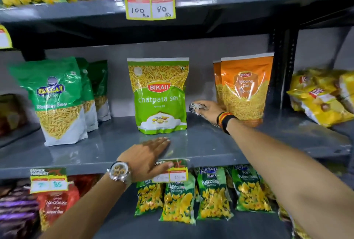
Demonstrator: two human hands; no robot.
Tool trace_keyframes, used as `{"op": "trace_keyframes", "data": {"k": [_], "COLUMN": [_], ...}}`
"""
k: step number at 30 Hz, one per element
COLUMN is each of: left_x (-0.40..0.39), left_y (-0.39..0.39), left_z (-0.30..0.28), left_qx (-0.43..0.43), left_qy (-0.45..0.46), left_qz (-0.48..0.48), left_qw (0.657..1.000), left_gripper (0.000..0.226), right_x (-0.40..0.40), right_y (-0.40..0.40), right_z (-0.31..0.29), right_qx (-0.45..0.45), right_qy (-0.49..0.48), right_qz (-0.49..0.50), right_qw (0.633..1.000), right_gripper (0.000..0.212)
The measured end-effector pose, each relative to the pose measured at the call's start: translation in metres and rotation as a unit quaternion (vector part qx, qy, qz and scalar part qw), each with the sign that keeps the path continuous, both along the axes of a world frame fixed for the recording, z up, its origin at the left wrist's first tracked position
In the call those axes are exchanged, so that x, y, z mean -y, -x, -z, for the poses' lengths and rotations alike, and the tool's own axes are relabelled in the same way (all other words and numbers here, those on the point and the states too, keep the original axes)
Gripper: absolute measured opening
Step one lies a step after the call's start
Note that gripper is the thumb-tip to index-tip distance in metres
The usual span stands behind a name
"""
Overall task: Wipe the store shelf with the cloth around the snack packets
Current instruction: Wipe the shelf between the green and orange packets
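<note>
The grey shelf carries upright snack packets. A green packet stands at the centre. An orange packet stands to its right, with a second orange one just behind. Dark green packets stand in a row at the left.

The right hand reaches into the gap between the centre green packet and the orange packet. Its fingers are closed around a crumpled cloth, which sits low, at the shelf surface toward the rear. The wrist carries black, red and yellow bands.

The left hand lies flat and open at the front edge of the shelf, fingers extended, gripping nothing. Its thumb overlaps a price tag. A metal watch is on that wrist.

The two hands are well apart.
</note>
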State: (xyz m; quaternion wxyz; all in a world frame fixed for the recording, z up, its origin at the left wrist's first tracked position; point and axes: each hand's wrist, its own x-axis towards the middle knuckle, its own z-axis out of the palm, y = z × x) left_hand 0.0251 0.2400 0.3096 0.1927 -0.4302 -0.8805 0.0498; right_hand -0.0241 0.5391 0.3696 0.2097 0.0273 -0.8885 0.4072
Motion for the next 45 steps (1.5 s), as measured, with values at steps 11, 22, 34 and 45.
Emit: {"op": "trace_keyframes", "data": {"k": [11, 22, 34, 45], "left_x": [0.002, 0.003, 0.002, 0.004], "left_y": [0.009, 0.003, 0.0, 0.003], "left_z": [0.006, 0.005, 0.002, 0.004], "left_qx": [-0.045, -0.036, 0.0, 0.006], "left_qy": [-0.005, -0.003, -0.02, -0.013], "left_qz": [0.022, 0.027, 0.03, 0.022], "left_qw": [0.999, 0.999, 0.999, 1.0], "left_gripper": [0.078, 0.08, 0.091, 0.089], "right_x": [-0.036, -0.035, -0.03, 0.0], "right_y": [0.133, 0.082, -0.051, -0.095], "right_z": [-0.005, 0.003, -0.021, 0.006], "right_qx": [0.082, 0.178, 0.116, 0.168], "right_qy": [-0.053, -0.131, -0.015, -0.125], "right_qz": [0.005, -0.06, -0.082, -0.083], "right_qw": [0.995, 0.973, 0.99, 0.974], "right_gripper": [0.033, 0.044, 0.049, 0.033]}}
